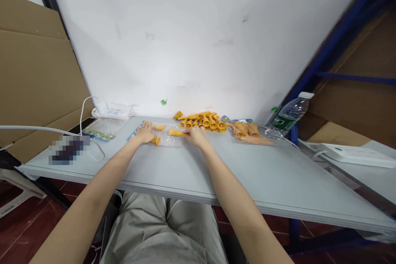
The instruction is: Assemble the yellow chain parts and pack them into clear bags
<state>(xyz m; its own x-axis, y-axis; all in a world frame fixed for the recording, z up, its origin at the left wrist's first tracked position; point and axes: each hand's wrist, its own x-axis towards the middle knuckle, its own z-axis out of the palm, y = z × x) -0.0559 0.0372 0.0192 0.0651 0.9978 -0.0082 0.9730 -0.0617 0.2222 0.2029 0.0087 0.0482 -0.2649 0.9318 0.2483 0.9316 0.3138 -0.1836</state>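
Note:
My left hand (144, 133) lies on a clear plastic bag (168, 139) with a coloured header, fingers pressed down on it. Two orange plastic pieces sit by that hand, one near the fingertips (159, 127) and one at the thumb (155, 140). My right hand (195, 134) pinches a third orange piece (176, 133) at the mouth of the bag. A pile of loose orange pieces (204, 121) lies just beyond the right hand, against the white wall.
A filled bag of orange pieces (249, 132) lies right of the pile, beside a plastic water bottle (286, 117). Flat empty bags (103, 128), a white power strip (111, 111), a cable and a phone (81, 125) sit left. Cardboard stands at both sides; another power strip (352, 153) right.

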